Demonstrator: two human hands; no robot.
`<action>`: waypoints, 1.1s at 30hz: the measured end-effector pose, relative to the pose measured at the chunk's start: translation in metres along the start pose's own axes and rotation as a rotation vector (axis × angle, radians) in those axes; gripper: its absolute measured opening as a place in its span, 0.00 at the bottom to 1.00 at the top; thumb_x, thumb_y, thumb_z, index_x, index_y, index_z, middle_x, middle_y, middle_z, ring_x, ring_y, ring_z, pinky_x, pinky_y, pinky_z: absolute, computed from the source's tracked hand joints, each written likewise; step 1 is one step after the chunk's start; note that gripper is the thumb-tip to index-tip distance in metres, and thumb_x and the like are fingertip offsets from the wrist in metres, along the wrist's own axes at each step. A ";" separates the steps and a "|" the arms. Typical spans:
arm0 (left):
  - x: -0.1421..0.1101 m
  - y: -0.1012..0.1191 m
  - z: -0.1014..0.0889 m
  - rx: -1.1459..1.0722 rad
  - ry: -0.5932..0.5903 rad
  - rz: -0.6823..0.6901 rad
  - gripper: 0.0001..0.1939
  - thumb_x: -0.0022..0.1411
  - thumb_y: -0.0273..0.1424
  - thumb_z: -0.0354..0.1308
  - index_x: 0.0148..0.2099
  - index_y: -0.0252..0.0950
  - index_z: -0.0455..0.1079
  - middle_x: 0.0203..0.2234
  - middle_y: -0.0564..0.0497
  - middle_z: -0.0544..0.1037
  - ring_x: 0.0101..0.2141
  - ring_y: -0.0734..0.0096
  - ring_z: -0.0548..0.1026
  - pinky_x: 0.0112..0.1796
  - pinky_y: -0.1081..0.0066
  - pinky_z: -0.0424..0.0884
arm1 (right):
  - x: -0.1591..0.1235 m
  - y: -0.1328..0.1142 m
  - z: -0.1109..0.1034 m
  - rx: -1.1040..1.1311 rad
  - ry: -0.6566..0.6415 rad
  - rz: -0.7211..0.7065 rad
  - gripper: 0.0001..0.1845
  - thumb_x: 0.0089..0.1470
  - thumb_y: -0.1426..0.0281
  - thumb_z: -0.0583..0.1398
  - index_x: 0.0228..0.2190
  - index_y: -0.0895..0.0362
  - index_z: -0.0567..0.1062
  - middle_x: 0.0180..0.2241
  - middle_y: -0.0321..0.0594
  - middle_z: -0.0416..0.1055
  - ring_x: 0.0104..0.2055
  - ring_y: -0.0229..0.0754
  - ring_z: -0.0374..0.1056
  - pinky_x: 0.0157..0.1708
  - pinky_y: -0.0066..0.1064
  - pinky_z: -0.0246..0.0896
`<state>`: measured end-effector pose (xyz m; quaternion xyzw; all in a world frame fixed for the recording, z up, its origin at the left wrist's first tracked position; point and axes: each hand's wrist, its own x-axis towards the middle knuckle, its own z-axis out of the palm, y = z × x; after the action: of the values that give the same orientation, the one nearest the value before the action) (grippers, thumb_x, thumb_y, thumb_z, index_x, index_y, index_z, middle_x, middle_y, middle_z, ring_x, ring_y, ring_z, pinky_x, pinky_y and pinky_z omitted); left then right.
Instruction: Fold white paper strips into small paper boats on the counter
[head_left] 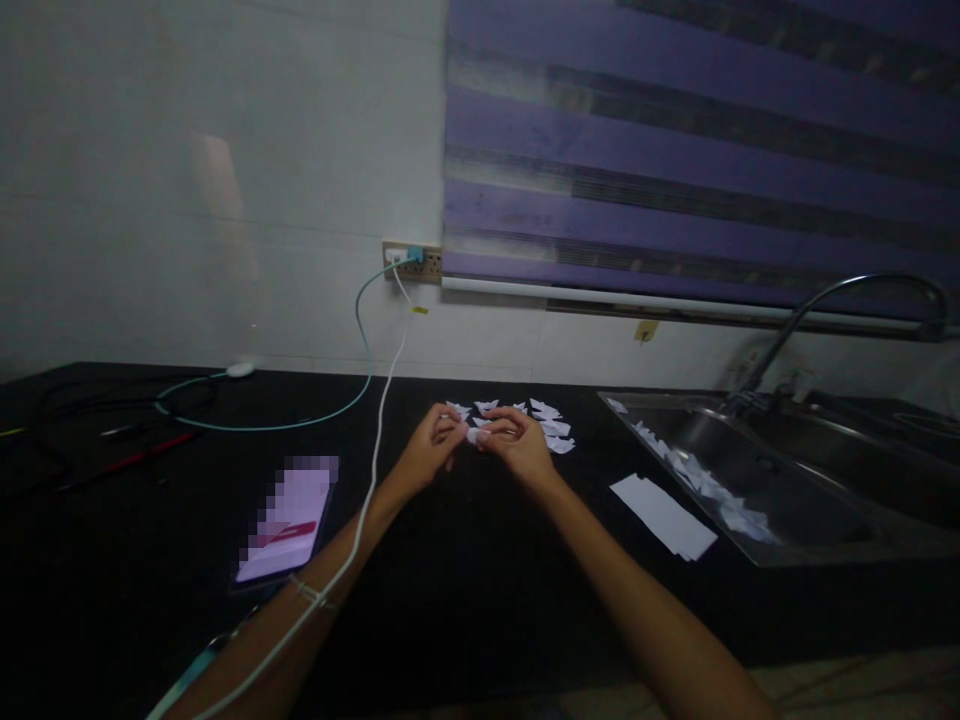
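Observation:
Between my two hands, a small white piece of folded paper (474, 434) is pinched by the fingertips. My left hand (435, 445) grips its left side, and my right hand (523, 447) has its right side; both are closed. Just behind and to the right, several small folded paper pieces (556, 429) lie in rows on the black countertop (465, 580). My hands partly hide some of them. A short stack of white paper strips (664, 515) lies flat to the right of my right forearm.
More folded papers (712, 487) line the left rim of a metal sink (814, 530) with a curved faucet (840, 285). A lit phone (289, 520) lies at left. A white cable (379, 440) crosses my left forearm from the wall socket (427, 262). Dark cables (67, 400) lie far left.

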<state>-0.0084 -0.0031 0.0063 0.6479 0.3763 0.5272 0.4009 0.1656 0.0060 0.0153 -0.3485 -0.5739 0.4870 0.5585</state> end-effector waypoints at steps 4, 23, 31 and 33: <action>0.001 -0.002 0.002 0.238 -0.114 0.073 0.20 0.69 0.46 0.45 0.34 0.36 0.65 0.25 0.53 0.73 0.26 0.73 0.70 0.29 0.74 0.66 | -0.001 0.001 0.001 0.013 -0.028 0.010 0.20 0.34 0.66 0.73 0.31 0.56 0.75 0.24 0.36 0.77 0.24 0.41 0.74 0.29 0.33 0.71; -0.006 0.002 -0.005 0.412 -0.394 0.110 0.27 0.70 0.46 0.40 0.27 0.34 0.66 0.21 0.52 0.69 0.24 0.72 0.66 0.29 0.73 0.61 | -0.002 -0.008 -0.010 0.131 -0.214 0.227 0.16 0.39 0.63 0.72 0.30 0.58 0.79 0.31 0.37 0.76 0.30 0.37 0.73 0.32 0.31 0.74; -0.009 -0.004 -0.003 0.272 -0.490 -0.010 0.28 0.69 0.51 0.38 0.31 0.35 0.66 0.20 0.54 0.67 0.21 0.74 0.62 0.25 0.74 0.61 | 0.001 -0.003 -0.027 -0.048 -0.346 0.218 0.14 0.40 0.65 0.71 0.31 0.58 0.81 0.31 0.39 0.77 0.31 0.37 0.72 0.30 0.29 0.73; -0.010 -0.004 -0.002 0.208 -0.489 -0.068 0.29 0.69 0.52 0.37 0.34 0.35 0.67 0.19 0.54 0.66 0.20 0.75 0.60 0.23 0.75 0.59 | 0.000 -0.003 -0.024 -0.043 -0.366 0.227 0.14 0.39 0.66 0.71 0.31 0.58 0.81 0.30 0.39 0.77 0.31 0.38 0.73 0.29 0.28 0.72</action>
<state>-0.0127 -0.0107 -0.0008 0.7807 0.3420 0.2995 0.4287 0.1893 0.0095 0.0158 -0.3285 -0.6331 0.5895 0.3792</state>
